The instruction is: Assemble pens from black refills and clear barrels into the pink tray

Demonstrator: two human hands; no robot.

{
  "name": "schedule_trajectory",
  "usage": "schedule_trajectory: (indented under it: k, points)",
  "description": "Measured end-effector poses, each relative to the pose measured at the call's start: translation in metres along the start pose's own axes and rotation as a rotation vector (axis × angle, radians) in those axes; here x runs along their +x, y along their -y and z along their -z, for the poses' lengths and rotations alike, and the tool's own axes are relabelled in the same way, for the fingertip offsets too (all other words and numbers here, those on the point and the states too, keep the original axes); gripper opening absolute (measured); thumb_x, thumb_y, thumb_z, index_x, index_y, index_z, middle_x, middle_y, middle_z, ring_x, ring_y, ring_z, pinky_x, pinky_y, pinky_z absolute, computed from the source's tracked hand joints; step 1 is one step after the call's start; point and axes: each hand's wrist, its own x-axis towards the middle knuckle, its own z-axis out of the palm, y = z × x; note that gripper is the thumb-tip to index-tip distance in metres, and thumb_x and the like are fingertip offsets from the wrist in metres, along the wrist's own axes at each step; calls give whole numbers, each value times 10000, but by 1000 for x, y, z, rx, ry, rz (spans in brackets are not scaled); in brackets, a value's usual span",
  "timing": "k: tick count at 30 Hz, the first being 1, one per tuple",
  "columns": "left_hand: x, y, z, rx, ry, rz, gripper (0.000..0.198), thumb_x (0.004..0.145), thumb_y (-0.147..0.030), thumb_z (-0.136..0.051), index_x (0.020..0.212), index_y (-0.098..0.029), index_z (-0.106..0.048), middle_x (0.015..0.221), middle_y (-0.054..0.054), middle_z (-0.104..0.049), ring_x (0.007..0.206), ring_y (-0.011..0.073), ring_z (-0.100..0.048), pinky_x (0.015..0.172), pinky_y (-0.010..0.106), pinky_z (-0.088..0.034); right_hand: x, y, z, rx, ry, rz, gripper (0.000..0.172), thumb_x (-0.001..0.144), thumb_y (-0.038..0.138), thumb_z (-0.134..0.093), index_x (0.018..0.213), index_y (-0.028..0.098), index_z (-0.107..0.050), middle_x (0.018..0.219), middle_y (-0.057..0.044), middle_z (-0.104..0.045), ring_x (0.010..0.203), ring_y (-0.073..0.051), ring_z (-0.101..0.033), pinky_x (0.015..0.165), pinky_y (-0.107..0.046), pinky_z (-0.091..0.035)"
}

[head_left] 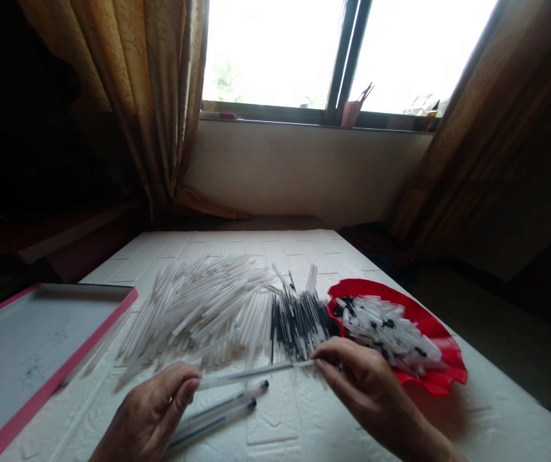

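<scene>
My left hand (153, 410) is closed around the near end of a clear pen barrel (222, 378). A thin ink refill (280, 367) sticks out of the barrel's far end, and my right hand (359, 378) pinches its tip. Just below the barrel, two assembled pens (227, 407) lie on the white table (285, 423). Behind my hands are a big heap of clear barrels (198, 308) and a bundle of dark refills (299, 321). A red wavy-edged bowl (442, 378) of small caps sits beside my right hand.
A white board with a pink frame (25, 359) lies at the left edge of the table. Beyond the table are a wall, a bright window with curtains, and a cup (351, 112) on the sill. The floor drops away to the right.
</scene>
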Motion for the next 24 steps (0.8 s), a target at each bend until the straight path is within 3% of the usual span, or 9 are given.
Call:
schedule_trajectory:
  k: [4, 7, 9, 12, 16, 19, 22, 24]
  points:
    - [0, 10, 4, 12, -94, 151, 312, 980, -505, -515, 907, -256, -688, 624, -59, -663, 508, 110, -640, 511, 127, -510, -2, -19, 24, -51, -459, -193, 156, 887, 339, -654, 899, 197, -717, 781, -40, -739, 657, -191, -697, 568, -249, -558]
    - [1, 14, 5, -17, -93, 273, 394, 953, -580, -508, 874, -245, -698, 580, -54, -639, 459, 119, -596, 466, 151, -499, -1, -28, 31, -254, -635, -100, 152, 896, 330, -668, 913, 187, -718, 791, -57, -753, 664, -203, -712, 589, -274, -573]
    - [1, 13, 3, -55, -77, 278, 413, 931, -610, -521, 862, -249, -709, 574, -51, -648, 442, 119, -582, 456, 157, -493, 2, -28, 27, -440, -597, 128, 105, 910, 267, -659, 894, 180, -715, 779, -57, -751, 663, -194, -710, 626, -281, -569]
    - [2, 8, 0, -104, -78, 324, 429, 894, -650, -544, 860, -264, -727, 567, -52, -651, 456, 123, -584, 471, 164, -488, 7, -21, 11, -638, -438, 412, 127, 937, 162, -604, 866, 155, -709, 775, -65, -747, 693, -195, -711, 690, -298, -549]
    - [3, 4, 1, -186, -59, 471, 448, 823, -691, -603, 859, -264, -736, 496, -72, -554, 449, 124, -549, 493, 176, -483, 6, -11, -9, -692, -217, 393, 240, 957, 129, -498, 820, 160, -694, 720, -57, -706, 638, -216, -667, 613, -321, -498]
    - [5, 0, 3, -275, -32, 543, 451, 782, -687, -650, 869, -253, -734, 516, -68, -544, 477, 126, -536, 494, 178, -475, 1, -8, -15, -635, -128, 338, 202, 940, 161, -502, 862, 171, -687, 744, -58, -701, 662, -229, -661, 626, -331, -498]
    - [5, -8, 3, -369, -40, 605, 423, 766, -659, -691, 892, -257, -731, 637, -43, -612, 574, 139, -568, 527, 182, -483, -3, -3, -19, -532, -119, 335, 183, 942, 179, -510, 1026, 157, -670, 879, -89, -731, 763, -231, -691, 703, -330, -530]
    - [3, -15, 1, -432, -35, 633, 422, 743, -658, -715, 889, -263, -733, 688, -29, -641, 621, 153, -587, 541, 187, -493, -4, 2, -23, -472, -88, 365, 258, 965, 231, -511, 1175, 132, -623, 1000, -126, -734, 853, -239, -703, 743, -330, -544]
